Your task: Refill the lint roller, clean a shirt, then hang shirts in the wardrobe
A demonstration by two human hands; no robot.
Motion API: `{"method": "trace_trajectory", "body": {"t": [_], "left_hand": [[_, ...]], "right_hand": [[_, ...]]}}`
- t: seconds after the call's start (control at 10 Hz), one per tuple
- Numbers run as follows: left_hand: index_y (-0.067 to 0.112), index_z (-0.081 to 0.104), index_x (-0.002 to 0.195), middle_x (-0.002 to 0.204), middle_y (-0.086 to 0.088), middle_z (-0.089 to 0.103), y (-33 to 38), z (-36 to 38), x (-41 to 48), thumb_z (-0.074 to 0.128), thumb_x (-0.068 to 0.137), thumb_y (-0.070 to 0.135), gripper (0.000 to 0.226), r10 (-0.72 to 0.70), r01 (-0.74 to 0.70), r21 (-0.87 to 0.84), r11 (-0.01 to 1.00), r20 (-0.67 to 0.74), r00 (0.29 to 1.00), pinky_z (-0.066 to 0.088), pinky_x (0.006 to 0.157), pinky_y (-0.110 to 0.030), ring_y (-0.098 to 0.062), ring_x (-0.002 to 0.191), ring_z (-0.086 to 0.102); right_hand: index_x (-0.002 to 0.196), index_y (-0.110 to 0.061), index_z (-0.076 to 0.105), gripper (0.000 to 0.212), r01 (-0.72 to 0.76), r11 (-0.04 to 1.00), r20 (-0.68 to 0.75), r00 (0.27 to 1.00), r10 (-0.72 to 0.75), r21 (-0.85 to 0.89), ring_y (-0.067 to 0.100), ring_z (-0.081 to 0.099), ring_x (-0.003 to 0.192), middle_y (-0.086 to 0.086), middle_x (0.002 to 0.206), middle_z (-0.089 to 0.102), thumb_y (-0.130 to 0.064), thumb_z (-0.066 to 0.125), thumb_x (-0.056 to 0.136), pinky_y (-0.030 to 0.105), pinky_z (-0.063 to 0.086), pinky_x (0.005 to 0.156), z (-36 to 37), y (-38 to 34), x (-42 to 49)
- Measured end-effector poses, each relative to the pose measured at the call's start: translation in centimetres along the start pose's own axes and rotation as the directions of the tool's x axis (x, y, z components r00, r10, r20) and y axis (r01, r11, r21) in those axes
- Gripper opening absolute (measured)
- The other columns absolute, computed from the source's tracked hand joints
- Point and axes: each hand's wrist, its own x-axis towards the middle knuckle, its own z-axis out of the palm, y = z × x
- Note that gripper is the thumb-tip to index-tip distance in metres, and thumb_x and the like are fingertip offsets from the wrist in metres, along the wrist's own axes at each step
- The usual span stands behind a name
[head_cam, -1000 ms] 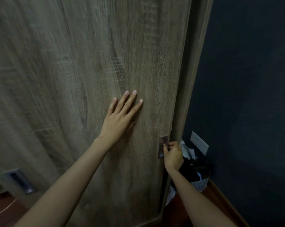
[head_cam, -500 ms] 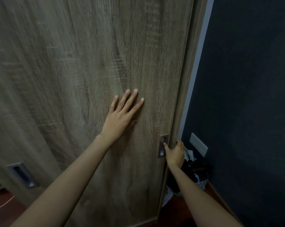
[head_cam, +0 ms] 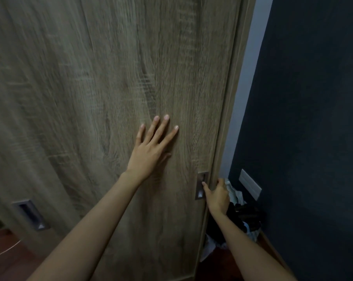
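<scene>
1. Your left hand (head_cam: 149, 153) lies flat on the wardrobe door (head_cam: 110, 88), fingers straight and spread wide.
2. Your right hand (head_cam: 217, 194) grips that door's right edge, thumb at the recessed handle (head_cam: 201, 185), fingers curled round the edge.
3. Just beyond your right hand sits a dark heap of clothes (head_cam: 244, 213); a second handle (head_cam: 29, 214) lies well left of your left forearm.

Just one cam, head-worn and wide-angle. It's looking fwd and tilting down, sitting rly close to the wardrobe door (head_cam: 110, 98), which is filling most of the frame. The left hand (head_cam: 149, 155) and right hand (head_cam: 218, 196) are poking in from the bottom edge, and a dark wall (head_cam: 313, 118) is taking up the right side.
</scene>
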Motion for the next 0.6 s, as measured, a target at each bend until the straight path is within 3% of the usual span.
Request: {"method": "trace_trajectory", "body": {"t": [0.2,0.3,0.4,0.6], "left_hand": [[0.024,0.022,0.152,0.160,-0.013,0.011,0.8,-1.1,0.1,0.068,0.081,0.035,0.086,-0.031,0.032,-0.020,0.999,0.061,0.998,0.014,0.115,-0.054,-0.033,0.148,0.006],[0.019,0.027,0.151,0.160,-0.015,0.013,1.0,-2.2,-0.2,0.072,0.076,0.028,0.088,0.003,0.006,-0.072,0.997,0.116,0.993,0.018,0.114,-0.056,-0.036,0.147,0.009],[0.016,0.031,0.149,0.159,-0.013,0.016,1.4,-3.9,-0.4,0.069,0.080,0.026,0.080,0.010,0.018,-0.133,0.991,0.204,0.979,0.023,0.112,-0.055,-0.034,0.147,0.014],[0.015,0.005,0.154,0.162,-0.009,0.003,2.8,-8.4,0.7,0.034,0.102,0.035,0.063,-0.016,0.204,-0.371,0.906,0.450,0.893,0.006,0.119,-0.043,-0.023,0.149,0.006]], "right_hand": [[0.114,-0.007,0.050,0.046,-0.013,1.000,0.105,0.994,0.011,0.016,0.030,0.062,0.096,0.015,0.111,0.063,-0.040,0.065,0.085,0.041,0.055,0.073,-1.0,-0.5,0.4],[0.125,-0.007,0.046,0.041,0.017,0.992,0.171,0.985,-0.039,0.128,0.029,0.059,0.106,0.018,0.121,0.060,-0.025,0.060,0.091,0.039,0.052,0.086,-2.8,-0.8,0.2],[0.135,-0.010,0.041,0.040,0.047,0.972,0.260,0.960,-0.108,0.231,0.024,0.057,0.112,0.013,0.128,0.058,-0.017,0.051,0.096,0.028,0.045,0.089,-6.8,-2.4,-0.6],[0.149,-0.010,0.023,0.051,0.160,0.983,0.347,0.920,-0.182,0.092,0.027,0.036,0.137,0.012,0.152,0.034,-0.027,0.035,0.102,0.034,0.030,0.109,-15.5,-5.7,-2.0]]}}
